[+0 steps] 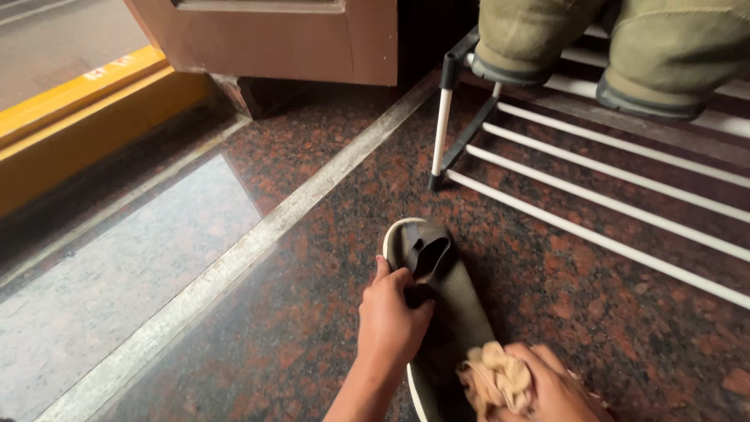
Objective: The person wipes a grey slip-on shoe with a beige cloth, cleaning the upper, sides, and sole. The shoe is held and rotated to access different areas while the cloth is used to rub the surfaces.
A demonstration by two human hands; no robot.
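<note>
A dark olive sandal [457,309] with a pale sole edge lies on the speckled reddish stone floor [328,258]. My left hand [391,320] grips it at the strap, near the toe end. My right hand [551,387] presses a crumpled beige cloth [494,379] against the heel part of the footbed. Both hands are low in the picture, close together.
A white-railed shoe rack [609,203] with black joints stands to the right, with a pair of khaki shoes [617,47] on an upper shelf. A brown wooden door [297,39] and a yellow step [78,125] lie beyond, at the upper left.
</note>
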